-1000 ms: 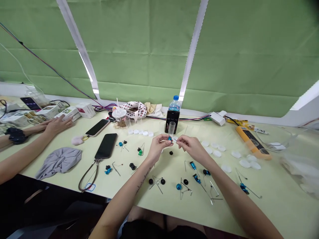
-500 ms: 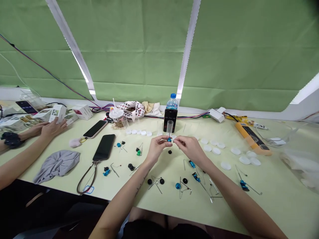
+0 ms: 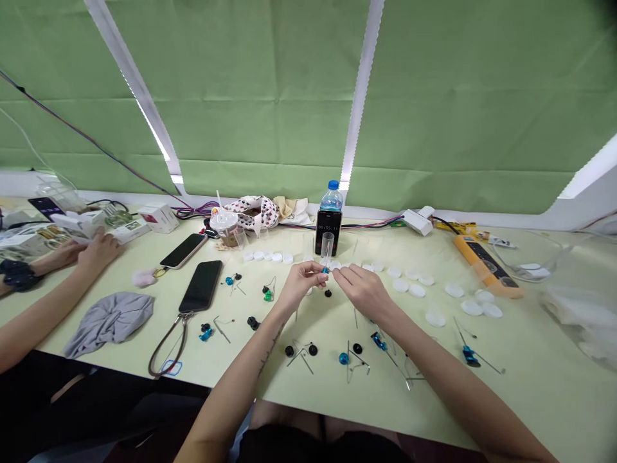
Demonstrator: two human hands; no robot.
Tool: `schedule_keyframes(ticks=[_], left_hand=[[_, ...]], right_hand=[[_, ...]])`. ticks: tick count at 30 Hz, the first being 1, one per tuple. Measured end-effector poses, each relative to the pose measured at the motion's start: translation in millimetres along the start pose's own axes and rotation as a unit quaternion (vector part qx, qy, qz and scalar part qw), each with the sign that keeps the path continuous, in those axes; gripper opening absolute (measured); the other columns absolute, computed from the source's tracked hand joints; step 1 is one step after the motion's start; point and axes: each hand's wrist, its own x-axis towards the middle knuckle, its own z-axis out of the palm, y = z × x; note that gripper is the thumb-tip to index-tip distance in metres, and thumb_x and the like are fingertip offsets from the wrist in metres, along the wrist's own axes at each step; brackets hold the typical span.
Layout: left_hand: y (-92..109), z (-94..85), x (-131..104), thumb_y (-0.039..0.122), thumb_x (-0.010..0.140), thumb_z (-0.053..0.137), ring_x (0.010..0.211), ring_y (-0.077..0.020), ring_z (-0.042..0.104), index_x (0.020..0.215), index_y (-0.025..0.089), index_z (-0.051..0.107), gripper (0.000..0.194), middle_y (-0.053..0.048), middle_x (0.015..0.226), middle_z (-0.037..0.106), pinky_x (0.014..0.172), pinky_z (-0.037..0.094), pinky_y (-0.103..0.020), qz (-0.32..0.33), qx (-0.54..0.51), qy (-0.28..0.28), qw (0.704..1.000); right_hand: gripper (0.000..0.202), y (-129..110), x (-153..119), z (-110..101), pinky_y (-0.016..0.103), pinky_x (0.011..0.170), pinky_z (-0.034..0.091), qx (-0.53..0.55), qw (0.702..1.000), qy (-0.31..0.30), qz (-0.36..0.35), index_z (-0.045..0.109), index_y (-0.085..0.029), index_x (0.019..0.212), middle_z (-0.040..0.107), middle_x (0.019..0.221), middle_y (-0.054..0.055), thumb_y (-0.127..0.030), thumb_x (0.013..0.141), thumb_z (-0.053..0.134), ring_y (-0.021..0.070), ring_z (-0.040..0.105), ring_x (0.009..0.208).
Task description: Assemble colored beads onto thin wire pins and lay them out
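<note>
The blue part is just off the centre of our view, toward five o'clock, above the pale table. Our left hand grips it between thumb and fingertips; our right hand, at four o'clock from it, has its fingers pinched closed, on what we cannot tell. Past it, at twelve, show a phone and a clear tube; at six lies a black knob. We judge the step to be fine fitting; the next move calls for a steady left pinch and careful right-hand alignment.
</note>
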Motion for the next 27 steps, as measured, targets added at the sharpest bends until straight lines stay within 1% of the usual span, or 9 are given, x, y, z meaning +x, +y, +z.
schedule_keyframes(ticks=[5, 10, 13, 15, 18, 20, 22, 25, 27], left_hand=[[6.8, 1.9, -4.1, 0.037, 0.067, 0.073, 0.055, -0.0072, 0.049, 0.084, 0.013, 0.064, 0.030, -0.001, 0.068, 0.055, 0.054, 0.039, -0.021, -0.072, -0.077, -0.075, 0.992], [7.1, 4.2, -6.6, 0.036, 0.071, 0.070, 0.053, -0.0061, 0.044, 0.077, 0.012, 0.062, 0.026, -0.001, 0.066, 0.052, 0.050, 0.033, -0.020, -0.082, -0.101, -0.087, 0.988], [4.5, 3.6, -6.0, 0.032, 0.070, 0.070, 0.051, -0.0062, 0.042, 0.074, 0.013, 0.060, 0.022, 0.000, 0.064, 0.050, 0.050, 0.032, -0.021, -0.079, -0.121, -0.089, 0.986], [2.9, 3.2, -5.3, 0.031, 0.070, 0.070, 0.052, -0.0066, 0.043, 0.072, 0.014, 0.059, 0.021, 0.000, 0.063, 0.050, 0.051, 0.033, -0.021, -0.064, -0.124, -0.081, 0.987], [1.3, 3.6, -4.0, 0.035, 0.075, 0.064, 0.054, -0.0078, 0.046, 0.074, 0.014, 0.058, 0.022, -0.001, 0.068, 0.054, 0.052, 0.035, -0.022, -0.013, -0.074, -0.042, 0.996], [0.5, 4.6, -3.6, 0.037, 0.080, 0.059, 0.056, -0.0087, 0.048, 0.077, 0.015, 0.057, 0.022, -0.001, 0.067, 0.054, 0.054, 0.038, -0.022, 0.038, -0.009, 0.005, 0.999], [-0.2, 6.3, -4.0, 0.038, 0.082, 0.056, 0.056, -0.0095, 0.049, 0.081, 0.015, 0.057, 0.022, 0.000, 0.064, 0.053, 0.056, 0.040, -0.022, 0.086, 0.066, 0.049, 0.993], [-1.4, 9.3, -6.3, 0.038, 0.085, 0.052, 0.056, -0.0097, 0.050, 0.085, 0.016, 0.057, 0.022, 0.000, 0.066, 0.054, 0.056, 0.041, -0.022, 0.143, 0.177, 0.073, 0.971], [-2.0, 10.9, -8.0, 0.036, 0.085, 0.051, 0.058, -0.0096, 0.051, 0.084, 0.016, 0.058, 0.021, -0.001, 0.072, 0.056, 0.057, 0.042, -0.022, 0.175, 0.231, 0.073, 0.954]], right_hand=[[0.035, 3.9, -1.6, -0.3, 0.035, 0.069, 0.044, -0.008, 0.997, -0.020, -0.069, 0.060, -0.019, 0.102, 0.062, 0.084, 0.011, -0.020, 0.096, 0.026, 0.0213, 0.056, 0.081], [0.036, 7.7, -2.9, -1.9, 0.040, 0.074, 0.047, 0.015, 0.995, -0.026, -0.094, 0.061, -0.019, 0.103, 0.064, 0.092, 0.012, -0.020, 0.096, 0.027, 0.0225, 0.058, 0.088], [0.036, 5.3, -3.1, -5.1, 0.040, 0.080, 0.047, 0.057, 0.993, -0.027, -0.100, 0.058, -0.021, 0.112, 0.064, 0.105, 0.012, -0.021, 0.096, 0.027, 0.0226, 0.058, 0.097], [0.033, 1.7, -3.0, -8.4, 0.038, 0.080, 0.047, 0.088, 0.994, -0.010, -0.068, 0.056, -0.022, 0.116, 0.062, 0.113, 0.011, -0.027, 0.096, 0.030, 0.0222, 0.058, 0.098], [0.036, -1.3, -1.8, -12.4, 0.033, 0.070, 0.047, 0.157, 0.978, 0.068, 0.120, 0.060, -0.019, 0.106, 0.064, 0.104, 0.013, -0.042, 0.093, 0.035, 0.0198, 0.061, 0.082], [0.047, 0.9, 0.0, -12.6, 0.028, 0.059, 0.044, 0.261, 0.927, 0.056, 0.264, 0.063, -0.017, 0.085, 0.065, 0.081, 0.010, -0.051, 0.092, 0.030, 0.0159, 0.059, 0.062], [0.056, 5.4, 2.3, -10.8, 0.024, 0.047, 0.037, 0.411, 0.839, -0.034, 0.354, 0.058, -0.016, 0.068, 0.057, 0.058, 0.005, -0.057, 0.090, 0.027, 0.0113, 0.050, 0.046], [0.052, 10.1, 5.4, -7.2, 0.021, 0.039, 0.020, 0.603, 0.684, -0.132, 0.388, 0.053, -0.015, 0.063, 0.045, 0.051, -0.001, -0.062, 0.083, 0.040, 0.0053, 0.031, 0.037], [0.043, 9.6, 6.7, -5.6, 0.020, 0.040, 0.016, 0.673, 0.626, -0.140, 0.367, 0.052, -0.016, 0.065, 0.041, 0.052, -0.004, -0.056, 0.079, 0.052, 0.0034, 0.023, 0.038]])
